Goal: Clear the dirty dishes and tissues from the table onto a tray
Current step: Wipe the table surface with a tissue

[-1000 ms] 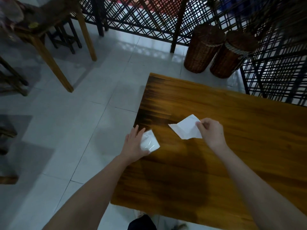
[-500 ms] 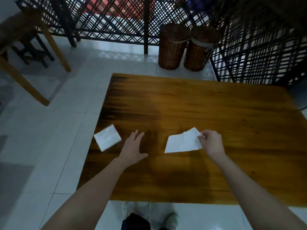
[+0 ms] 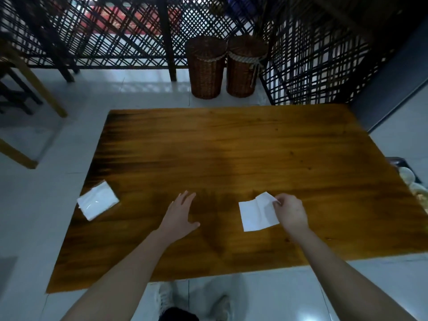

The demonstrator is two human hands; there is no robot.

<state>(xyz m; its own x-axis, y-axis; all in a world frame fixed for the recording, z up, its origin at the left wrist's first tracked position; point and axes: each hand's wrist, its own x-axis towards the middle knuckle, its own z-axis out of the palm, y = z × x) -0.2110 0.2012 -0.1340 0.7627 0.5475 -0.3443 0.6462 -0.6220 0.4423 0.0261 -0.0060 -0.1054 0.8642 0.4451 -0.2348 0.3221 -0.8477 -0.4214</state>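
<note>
Your right hand [image 3: 290, 214] pinches the white tissue [image 3: 254, 215] by its far right corner, near the middle of the wooden table [image 3: 231, 147]. Your left hand [image 3: 179, 216] is flat over the table, fingers straight, holding nothing. A tissue pack [image 3: 98, 200] lies at the table's left edge.

The brown wooden table [image 3: 231, 147] stands on a pale tiled floor [image 3: 34, 216] and bears a white tissue pack [image 3: 98, 200] at its left edge, one corner overhanging, and a white tissue [image 3: 254, 216] towards the front right, partly folded up.
</note>
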